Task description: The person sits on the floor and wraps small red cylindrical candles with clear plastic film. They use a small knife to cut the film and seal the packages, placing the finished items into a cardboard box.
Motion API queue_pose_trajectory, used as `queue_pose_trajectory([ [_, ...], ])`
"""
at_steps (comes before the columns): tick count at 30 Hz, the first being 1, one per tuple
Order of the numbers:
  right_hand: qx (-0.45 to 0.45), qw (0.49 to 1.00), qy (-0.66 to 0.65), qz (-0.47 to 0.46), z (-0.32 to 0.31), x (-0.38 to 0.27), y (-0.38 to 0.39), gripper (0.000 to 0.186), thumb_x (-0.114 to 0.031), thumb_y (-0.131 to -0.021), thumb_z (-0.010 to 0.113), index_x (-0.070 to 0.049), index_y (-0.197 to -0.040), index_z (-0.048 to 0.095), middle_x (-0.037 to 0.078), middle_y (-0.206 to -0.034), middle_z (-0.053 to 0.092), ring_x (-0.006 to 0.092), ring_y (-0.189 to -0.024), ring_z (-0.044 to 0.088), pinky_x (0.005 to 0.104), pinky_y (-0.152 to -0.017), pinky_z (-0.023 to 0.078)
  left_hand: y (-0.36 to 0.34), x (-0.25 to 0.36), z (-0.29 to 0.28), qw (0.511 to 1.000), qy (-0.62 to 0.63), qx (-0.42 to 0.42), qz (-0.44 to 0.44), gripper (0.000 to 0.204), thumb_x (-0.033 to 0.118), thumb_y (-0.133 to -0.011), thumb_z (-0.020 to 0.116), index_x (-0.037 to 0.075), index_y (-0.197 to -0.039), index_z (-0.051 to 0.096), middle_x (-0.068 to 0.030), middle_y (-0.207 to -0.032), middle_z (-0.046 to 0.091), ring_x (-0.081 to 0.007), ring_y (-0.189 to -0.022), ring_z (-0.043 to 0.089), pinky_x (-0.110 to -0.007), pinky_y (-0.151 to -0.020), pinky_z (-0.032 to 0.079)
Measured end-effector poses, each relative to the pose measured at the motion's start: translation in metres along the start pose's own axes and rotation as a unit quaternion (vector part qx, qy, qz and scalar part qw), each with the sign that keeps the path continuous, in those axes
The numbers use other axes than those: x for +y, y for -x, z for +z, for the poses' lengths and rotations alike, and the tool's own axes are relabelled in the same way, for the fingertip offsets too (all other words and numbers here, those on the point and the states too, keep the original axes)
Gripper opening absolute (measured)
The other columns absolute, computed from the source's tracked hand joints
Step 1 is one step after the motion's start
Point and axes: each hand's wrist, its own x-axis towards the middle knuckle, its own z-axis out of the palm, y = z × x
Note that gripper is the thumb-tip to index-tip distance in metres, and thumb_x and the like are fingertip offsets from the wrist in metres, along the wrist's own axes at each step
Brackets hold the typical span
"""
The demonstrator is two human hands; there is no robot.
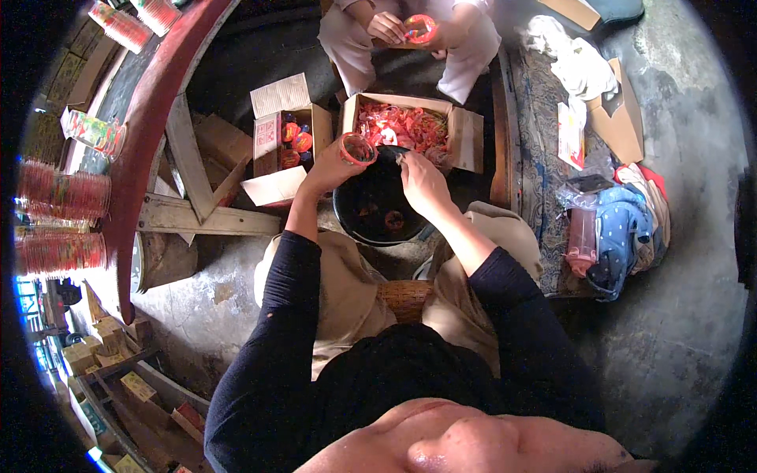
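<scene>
My left hand [327, 171] is closed around a small clear cup with a red rim [357, 149], its mouth tilted toward me. My right hand [426, 188] is pinched over the far right part of a black bucket [374, 188]; what sits between its fingertips is small and cannot be made out. Inside the bucket lies a reddish cup-like thing [393, 221] among dark bits. Just beyond is a cardboard box [467, 142] full of red, shiny wrapped pieces [402, 130]. To its left, an open carton [266, 146] holds several red-lidded cups [302, 142].
Across from me a seated person's hands [388, 28] hold another red-rimmed cup [420, 30]. Stacked cups [63, 191] line a red-edged table [148, 110] at left. On the right, a bench with patterned cloth [530, 201] bears a pink bottle [582, 240] and blue dotted fabric [621, 225].
</scene>
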Motion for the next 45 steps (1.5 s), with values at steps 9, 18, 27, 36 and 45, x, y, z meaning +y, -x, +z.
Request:
queue_pose_trajectory([
  [9,0.015,0.998,0.036,-0.043,-0.01,-0.008,-0.003,0.01,-0.009,-0.09,0.052,-0.001,-0.096,0.053,0.019,-0.084,0.059,0.0356,-0.08,0.061,0.0453,-0.071,0.05,-0.002,-0.009,0.005,1.0,0.02,0.007,0.009,0.061,0.017,-0.068,0.082,0.003,-0.12,0.052,-0.0081,-0.109,0.064,-0.0161,-0.102,0.06,-0.031,-0.091,0.047],
  [18,-0.033,0.99,0.125,-0.056,-0.012,-0.008,-0.001,0.01,-0.009,-0.087,0.054,-0.003,-0.092,0.06,0.014,-0.091,0.061,0.0296,-0.088,0.062,0.0422,-0.074,0.049,0.0,-0.012,0.009,0.99,-0.131,0.028,0.036,0.053,0.024,-0.068,0.078,0.007,-0.113,0.057,-0.014,-0.107,0.065,-0.0295,-0.102,0.063,-0.039,-0.09,0.048],
  [27,-0.066,0.988,0.133,-0.031,-0.011,0.007,0.001,0.013,-0.01,-0.087,0.053,0.0,-0.087,0.061,0.02,-0.081,0.063,0.0352,-0.078,0.064,0.0456,-0.07,0.052,0.0,-0.026,0.035,0.855,-0.481,0.096,0.167,0.031,0.023,-0.07,0.07,0.012,-0.097,0.059,-0.0093,-0.088,0.063,-0.0279,-0.092,0.061,-0.047,-0.085,0.039],
  [36,-0.171,0.97,0.166,0.037,-0.025,0.01,-0.004,0.014,-0.008,-0.083,0.055,-0.001,-0.091,0.065,0.018,-0.089,0.066,0.0332,-0.087,0.066,0.0437,-0.076,0.053,-0.004,-0.035,0.053,0.843,-0.494,0.129,0.17,0.022,0.02,-0.077,0.067,0.015,-0.098,0.063,-0.0051,-0.095,0.064,-0.026,-0.094,0.06,-0.047,-0.091,0.035],
  [45,-0.118,0.987,0.092,0.065,-0.035,0.011,-0.008,0.016,-0.014,-0.09,0.053,-0.003,-0.096,0.063,0.024,-0.099,0.059,0.0395,-0.082,0.065,0.0489,-0.073,0.052,-0.007,-0.012,0.025,0.991,-0.129,0.037,0.012,0.057,0.027,-0.066,0.083,0.007,-0.115,0.062,-0.0075,-0.107,0.065,-0.0237,-0.106,0.06,-0.038,-0.092,0.045],
])
